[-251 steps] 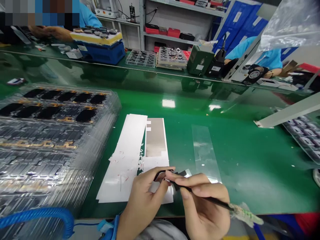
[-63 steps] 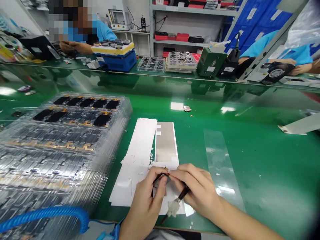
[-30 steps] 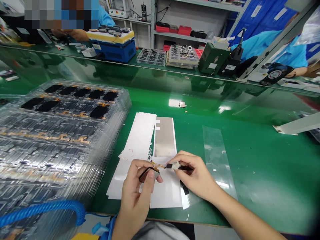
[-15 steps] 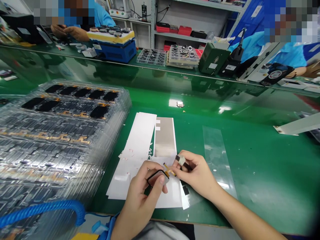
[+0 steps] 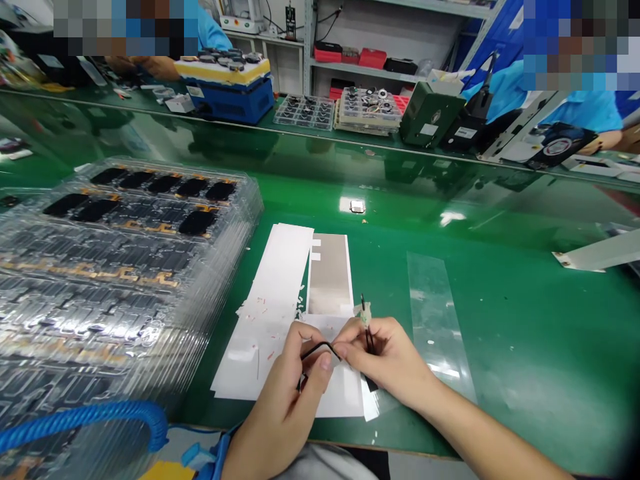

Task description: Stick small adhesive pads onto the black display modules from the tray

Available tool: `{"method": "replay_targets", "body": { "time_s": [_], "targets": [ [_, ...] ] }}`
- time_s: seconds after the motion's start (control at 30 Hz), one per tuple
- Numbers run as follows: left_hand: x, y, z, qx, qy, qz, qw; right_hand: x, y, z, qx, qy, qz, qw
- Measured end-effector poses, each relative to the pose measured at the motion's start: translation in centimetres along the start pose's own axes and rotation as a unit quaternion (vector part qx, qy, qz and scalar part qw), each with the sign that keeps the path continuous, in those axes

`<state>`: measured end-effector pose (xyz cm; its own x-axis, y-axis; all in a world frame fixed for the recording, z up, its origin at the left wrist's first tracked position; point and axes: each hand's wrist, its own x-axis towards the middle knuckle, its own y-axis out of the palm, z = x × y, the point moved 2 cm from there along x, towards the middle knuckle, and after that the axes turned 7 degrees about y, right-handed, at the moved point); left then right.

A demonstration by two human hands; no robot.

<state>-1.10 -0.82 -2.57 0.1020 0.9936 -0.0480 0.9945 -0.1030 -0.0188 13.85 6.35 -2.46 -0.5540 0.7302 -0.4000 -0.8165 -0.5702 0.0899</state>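
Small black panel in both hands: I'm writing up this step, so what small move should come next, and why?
Probably tilt the small thin black panel face-up: the left hand and right hand pinch it edge-on, hiding its face, and the taped black tweezers point up, away from it.

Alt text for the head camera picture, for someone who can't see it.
Two bare hands meet over white sheets on a green bench: the left hand pinches a thin dark part, and the right hand, gripping a black tool, touches its edge. A stack of clear trays stands at the left.
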Motion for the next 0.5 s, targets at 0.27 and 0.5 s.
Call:
{"method": "replay_targets", "body": {
  "time_s": [0.27,0.5],
  "targets": [
    [-0.07,0.02,0.24,-0.001,0.004,-0.004,1.0,-0.01,0.25,-0.1,0.017,-0.013,-0.004,1.0],
    [-0.19,-0.07,-0.05,-0.006,-0.009,0.003,1.0,0.03,0.3,-0.37,0.015,-0.027,-0.03,0.999]
  ]
}}
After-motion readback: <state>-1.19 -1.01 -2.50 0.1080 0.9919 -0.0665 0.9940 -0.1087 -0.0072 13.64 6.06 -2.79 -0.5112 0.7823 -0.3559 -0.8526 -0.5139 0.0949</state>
